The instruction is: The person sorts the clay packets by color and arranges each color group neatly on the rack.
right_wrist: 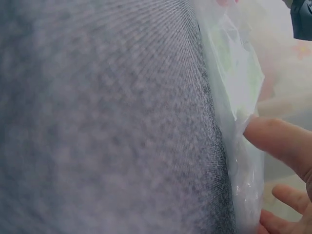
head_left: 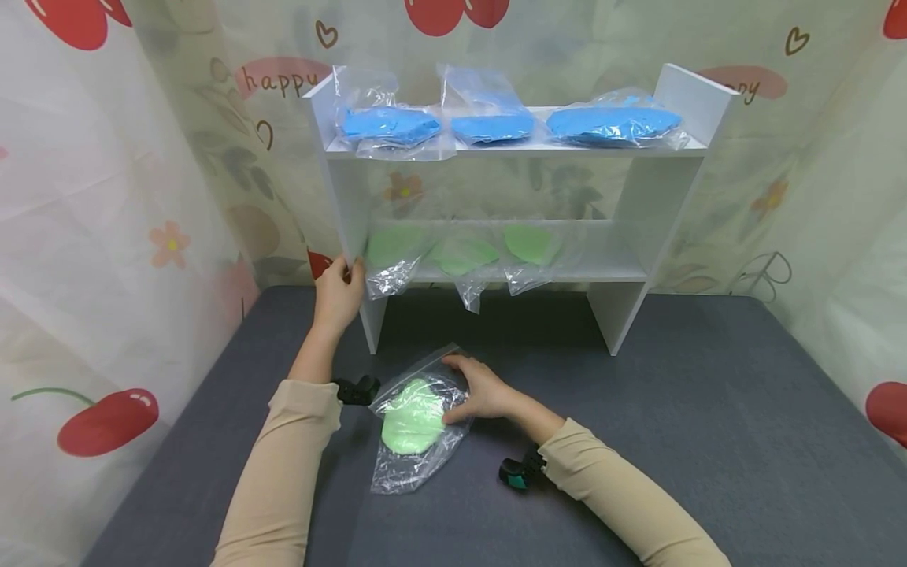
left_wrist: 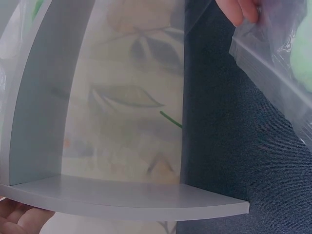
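Note:
In the head view my left hand (head_left: 338, 295) is at the left side panel of the white shelf (head_left: 623, 213), thumb and fingers bent around the panel's front edge. In the left wrist view its fingers (left_wrist: 27, 220) show beside that panel. On the table, a clear zip bag with a flat, light green lump (head_left: 412, 417) lies below the shelf. My right hand (head_left: 487, 390) rests on this bag's right side, thumb and fingers spread wide apart. The right wrist view shows the thumb (right_wrist: 275, 136) touching the plastic, with other fingers lower along the bag's edge.
Three clear bags of blue material, one a blue bag (head_left: 612, 124), lie on the top shelf. Green bags, such as the middle green bag (head_left: 464, 253), lie on the lower shelf and overhang its front. Patterned curtains (head_left: 113, 236) surround the dark table (head_left: 708, 409).

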Demonstrator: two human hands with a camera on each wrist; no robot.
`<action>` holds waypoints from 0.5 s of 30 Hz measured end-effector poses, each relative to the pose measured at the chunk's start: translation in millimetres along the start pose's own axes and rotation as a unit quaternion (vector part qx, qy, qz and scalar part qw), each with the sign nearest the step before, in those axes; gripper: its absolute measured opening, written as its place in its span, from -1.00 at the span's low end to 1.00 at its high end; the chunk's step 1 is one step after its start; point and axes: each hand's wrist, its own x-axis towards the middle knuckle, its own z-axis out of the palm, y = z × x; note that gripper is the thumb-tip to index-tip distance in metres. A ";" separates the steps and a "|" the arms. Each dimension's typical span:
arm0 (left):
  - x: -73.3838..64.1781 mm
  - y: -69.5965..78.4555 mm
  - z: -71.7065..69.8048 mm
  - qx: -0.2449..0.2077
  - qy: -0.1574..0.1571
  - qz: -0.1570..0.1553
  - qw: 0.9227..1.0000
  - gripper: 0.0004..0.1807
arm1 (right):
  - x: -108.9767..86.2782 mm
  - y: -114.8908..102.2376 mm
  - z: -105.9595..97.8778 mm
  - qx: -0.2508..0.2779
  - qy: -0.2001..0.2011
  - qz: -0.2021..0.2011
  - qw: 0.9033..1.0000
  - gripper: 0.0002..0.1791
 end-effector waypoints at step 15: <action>-0.5 0.1 0.2 0.004 -0.001 -0.002 1.000 -0.62 | -1.5 -2.1 1.1 0.005 -0.001 0.011 1.000 -0.09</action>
